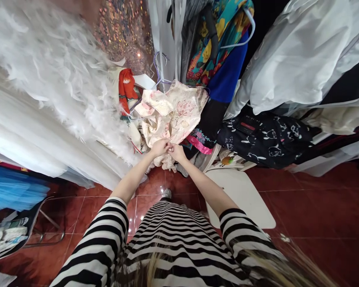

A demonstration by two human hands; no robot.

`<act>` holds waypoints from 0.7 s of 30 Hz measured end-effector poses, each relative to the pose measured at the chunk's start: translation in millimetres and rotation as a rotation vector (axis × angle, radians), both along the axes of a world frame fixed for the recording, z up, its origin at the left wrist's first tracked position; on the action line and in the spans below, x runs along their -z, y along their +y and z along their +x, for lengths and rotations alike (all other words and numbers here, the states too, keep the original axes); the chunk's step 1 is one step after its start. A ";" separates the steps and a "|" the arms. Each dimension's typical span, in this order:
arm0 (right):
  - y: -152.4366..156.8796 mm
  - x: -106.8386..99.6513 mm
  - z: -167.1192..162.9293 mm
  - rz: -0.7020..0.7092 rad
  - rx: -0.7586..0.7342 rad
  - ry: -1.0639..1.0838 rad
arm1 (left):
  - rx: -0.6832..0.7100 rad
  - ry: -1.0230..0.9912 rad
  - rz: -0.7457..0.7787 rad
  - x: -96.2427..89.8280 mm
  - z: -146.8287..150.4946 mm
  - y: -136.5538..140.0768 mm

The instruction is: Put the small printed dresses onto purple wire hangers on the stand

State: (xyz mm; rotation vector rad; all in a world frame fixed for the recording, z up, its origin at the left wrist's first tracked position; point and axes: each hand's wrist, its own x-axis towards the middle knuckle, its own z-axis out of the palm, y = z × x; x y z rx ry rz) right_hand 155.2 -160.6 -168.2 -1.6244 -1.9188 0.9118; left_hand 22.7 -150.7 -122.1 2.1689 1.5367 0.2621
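Observation:
A cream garment with pink flowers (184, 107) hangs in front of me on a pale purple hanger (157, 73). My left hand (160, 147) and my right hand (177, 152) meet at its front, fingers closed in a pinch on the fabric. The fingertips almost touch, and whatever small part lies between them is hidden. Below the hands the garment's lower edge hangs bunched. An orange-red cloth (126, 89) hangs close by on the left.
A white feathered dress (56, 59) fills the left. Colourful patterned clothes (227, 24) and a white satin garment (296, 56) hang right, above a black printed bag (269, 137). A white stool (239, 195) stands on red tiles. A chair (42, 223) is at lower left.

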 end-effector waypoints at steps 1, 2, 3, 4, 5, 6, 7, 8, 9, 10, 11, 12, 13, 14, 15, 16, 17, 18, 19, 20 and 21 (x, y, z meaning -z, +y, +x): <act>-0.7 1.0 1.6 -0.006 0.014 0.002 | -0.002 0.001 0.000 0.8 1.7 0.9; -1.0 1.9 3.3 -0.012 0.029 0.005 | -0.009 0.000 0.002 1.7 3.9 1.8; -1.1 2.7 5.0 -0.017 0.042 0.009 | -0.018 -0.001 0.004 2.6 6.4 2.6; -0.9 3.3 6.8 -0.021 0.054 0.013 | -0.028 -0.002 0.004 3.7 9.1 3.3; -0.7 3.9 8.6 -0.025 0.064 0.019 | -0.035 -0.004 0.002 4.9 11.7 4.0; -0.4 4.4 10.4 -0.028 0.072 0.025 | -0.038 -0.006 0.000 6.0 14.1 4.6; -0.3 4.8 12.0 -0.031 0.078 0.032 | -0.041 -0.008 -0.001 7.0 15.9 5.4; -0.3 5.1 13.4 -0.033 0.084 0.039 | -0.050 -0.011 0.004 7.7 17.0 6.5; -0.7 5.5 14.3 -0.035 0.087 0.046 | -0.072 -0.014 0.019 8.1 17.1 8.0; -1.5 5.8 14.7 -0.037 0.087 0.053 | -0.106 -0.018 0.037 7.9 16.4 10.0; -2.8 6.2 14.5 -0.039 0.084 0.060 | -0.146 -0.019 0.053 7.1 14.7 12.3; -4.5 6.6 13.9 -0.042 0.077 0.067 | -0.184 -0.017 0.065 5.8 12.5 14.9; -6.5 7.1 12.8 -0.044 0.067 0.073 | -0.212 -0.011 0.071 4.0 10.0 17.4; -8.8 7.5 11.6 -0.047 0.056 0.078 | -0.223 -0.001 0.074 1.8 7.5 19.6; -11.1 7.9 10.5 -0.050 0.045 0.082 | -0.218 0.012 0.075 -0.5 5.6 21.2; -13.4 8.3 9.6 -0.054 0.037 0.085 | -0.201 0.028 0.078 -2.8 4.4 22.1; -15.6 8.4 9.2 -0.058 0.031 0.085 | -0.184 0.041 0.085 -4.9 4.0 22.4; -17.7 8.2 9.2 -0.063 0.027 0.084 | -0.173 0.053 0.093 -6.7 4.4 22.1; -19.5 7.7 9.8 -0.066 0.023 0.082 | -0.171 0.061 0.100 -8.2 5.3 21.4; -21.2 6.8 10.9 -0.069 0.018 0.079 | -0.182 0.066 0.104 -9.5 6.7 20.6; -22.7 5.5 12.2 -0.069 0.011 0.074 | -0.205 0.069 0.106 -10.6 8.1 19.8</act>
